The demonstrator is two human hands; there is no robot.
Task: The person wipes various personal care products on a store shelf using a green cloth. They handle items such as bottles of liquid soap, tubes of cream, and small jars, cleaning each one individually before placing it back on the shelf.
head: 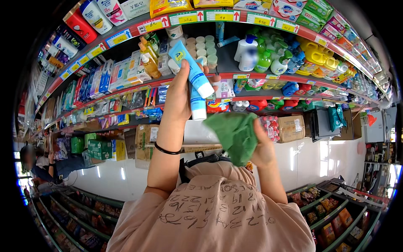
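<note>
My left hand [182,88] holds two light-blue squeeze tubes with white caps, crossed over each other. The upper tube [191,67] slants with its cap down to the right; the lower tube [198,104] points its cap downward. In my right hand [263,148] is a crumpled green cloth [237,137], somewhat blurred, hanging in front of my waist. Behind the tubes, stacked small round jars [201,47] stand on the shelf. Another blue tube [228,41] lies on that shelf, left of the white pump bottle [247,53].
Curved shelves with a red price rail [189,19] carry soaps, toothpaste boxes [107,75] and yellow jugs [315,53]. Cardboard boxes [291,128] and wrapped red-capped bottles [269,126] stand below. Snack racks [330,217] are behind me. A person [47,167] is at the far left.
</note>
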